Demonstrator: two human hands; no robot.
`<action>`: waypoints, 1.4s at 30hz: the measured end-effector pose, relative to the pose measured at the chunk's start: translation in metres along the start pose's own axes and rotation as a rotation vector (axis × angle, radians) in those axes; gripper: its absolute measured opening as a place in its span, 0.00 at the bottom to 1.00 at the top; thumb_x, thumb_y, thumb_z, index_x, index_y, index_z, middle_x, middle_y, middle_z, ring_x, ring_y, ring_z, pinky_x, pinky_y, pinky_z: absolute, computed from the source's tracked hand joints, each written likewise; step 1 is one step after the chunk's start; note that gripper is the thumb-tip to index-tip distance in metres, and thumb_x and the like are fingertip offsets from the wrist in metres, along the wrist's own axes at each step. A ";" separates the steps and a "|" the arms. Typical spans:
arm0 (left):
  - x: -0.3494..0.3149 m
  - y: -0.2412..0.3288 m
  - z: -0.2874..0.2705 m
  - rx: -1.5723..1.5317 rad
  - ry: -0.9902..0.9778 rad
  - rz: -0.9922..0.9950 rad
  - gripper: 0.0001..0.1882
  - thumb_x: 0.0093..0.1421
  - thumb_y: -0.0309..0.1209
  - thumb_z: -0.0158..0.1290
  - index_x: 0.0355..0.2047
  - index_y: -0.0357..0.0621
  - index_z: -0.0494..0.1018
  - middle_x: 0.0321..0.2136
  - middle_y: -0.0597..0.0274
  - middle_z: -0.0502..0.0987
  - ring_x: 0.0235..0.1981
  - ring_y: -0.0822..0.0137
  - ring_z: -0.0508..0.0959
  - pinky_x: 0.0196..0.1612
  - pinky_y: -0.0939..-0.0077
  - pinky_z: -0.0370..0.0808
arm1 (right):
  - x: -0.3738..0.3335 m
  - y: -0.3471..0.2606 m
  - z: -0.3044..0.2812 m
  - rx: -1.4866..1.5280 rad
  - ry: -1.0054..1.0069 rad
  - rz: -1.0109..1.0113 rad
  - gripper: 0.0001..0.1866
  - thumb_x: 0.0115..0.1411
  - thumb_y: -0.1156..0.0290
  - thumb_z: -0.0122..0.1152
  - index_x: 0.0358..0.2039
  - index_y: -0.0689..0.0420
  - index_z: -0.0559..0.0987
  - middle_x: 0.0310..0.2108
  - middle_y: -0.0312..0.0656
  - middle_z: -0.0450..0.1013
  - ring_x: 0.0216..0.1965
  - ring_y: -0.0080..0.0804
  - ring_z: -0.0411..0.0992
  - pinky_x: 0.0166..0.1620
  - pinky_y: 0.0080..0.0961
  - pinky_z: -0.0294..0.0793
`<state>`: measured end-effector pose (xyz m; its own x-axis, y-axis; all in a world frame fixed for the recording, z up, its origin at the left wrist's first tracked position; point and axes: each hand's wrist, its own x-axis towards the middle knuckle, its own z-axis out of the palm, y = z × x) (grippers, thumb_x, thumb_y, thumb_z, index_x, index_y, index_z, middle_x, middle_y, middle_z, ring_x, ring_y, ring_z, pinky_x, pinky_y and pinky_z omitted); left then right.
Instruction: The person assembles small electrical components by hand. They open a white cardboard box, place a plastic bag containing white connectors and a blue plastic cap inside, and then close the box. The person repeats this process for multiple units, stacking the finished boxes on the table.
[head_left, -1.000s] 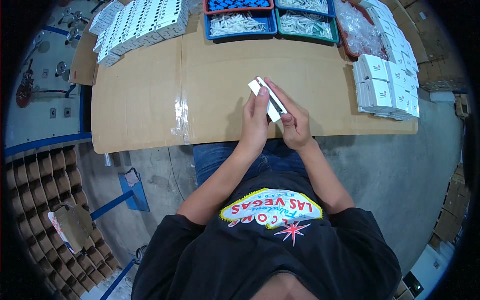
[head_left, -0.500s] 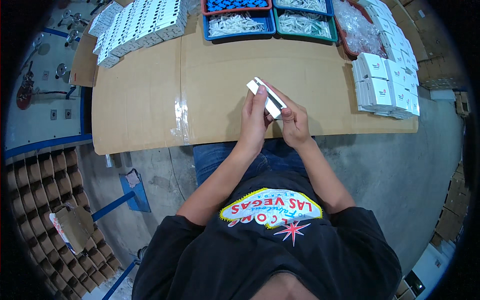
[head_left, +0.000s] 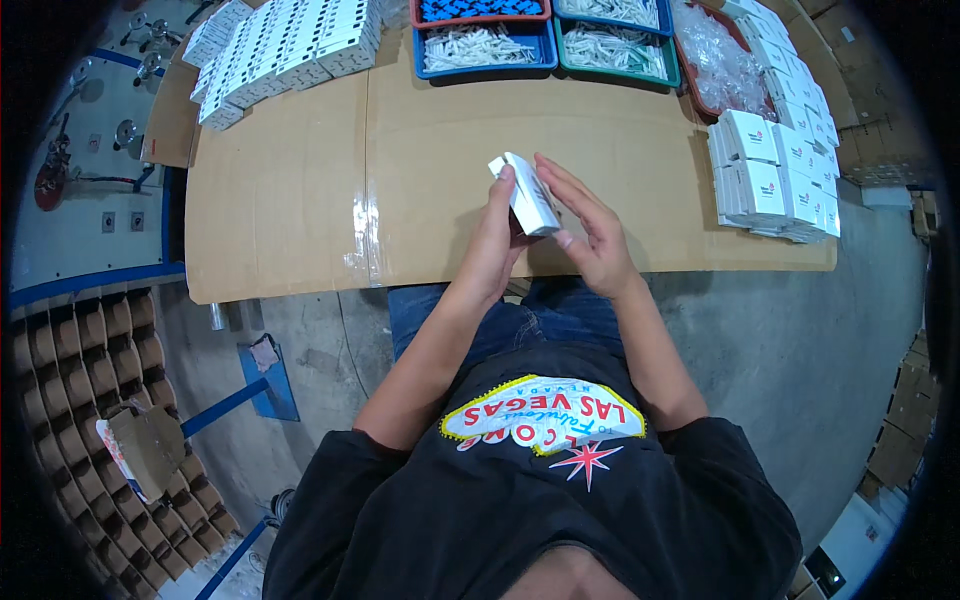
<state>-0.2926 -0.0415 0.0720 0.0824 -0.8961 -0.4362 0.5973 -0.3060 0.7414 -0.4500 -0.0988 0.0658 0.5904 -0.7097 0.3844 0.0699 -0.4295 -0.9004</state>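
Note:
A small white carton (head_left: 534,205) is held tilted above the near part of the cardboard-covered table. My left hand (head_left: 489,238) grips it from the left, with the thumb along its upper left edge and the other fingers mostly hidden behind it. A flap stands out at the carton's far end. To the right, my right hand (head_left: 602,235) is open, fingers stretched out and thumb apart, close beside the carton's right side. Whether its thumb tip touches the carton's near corner I cannot tell.
Stacked white boxes (head_left: 290,50) stand at the far left, flatter white cartons (head_left: 755,190) at the right. Along the back are a blue tray (head_left: 553,62) of white pieces, a green tray (head_left: 640,82), a red tray (head_left: 481,24) and clear plastic bags (head_left: 715,60). Cardboard (head_left: 270,190) covers the table.
The carton has turned, so a broad white printed face shows where a dark gap along its side showed before. My right hand has let go and spread its fingers; my left keeps hold.

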 end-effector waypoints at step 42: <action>0.002 -0.029 0.008 -0.164 0.128 -0.090 0.31 0.71 0.63 0.41 0.54 0.50 0.69 0.45 0.64 0.74 0.49 0.67 0.75 0.55 0.63 0.72 | -0.018 0.021 0.032 -0.351 0.085 -0.043 0.20 0.73 0.71 0.51 0.60 0.66 0.75 0.54 0.58 0.77 0.47 0.51 0.80 0.50 0.37 0.79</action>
<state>-0.3158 -0.0373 0.0539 0.1174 -0.8162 -0.5657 0.7277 -0.3169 0.6083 -0.4339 -0.0772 0.0330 0.5232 -0.7243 0.4491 -0.1958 -0.6150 -0.7638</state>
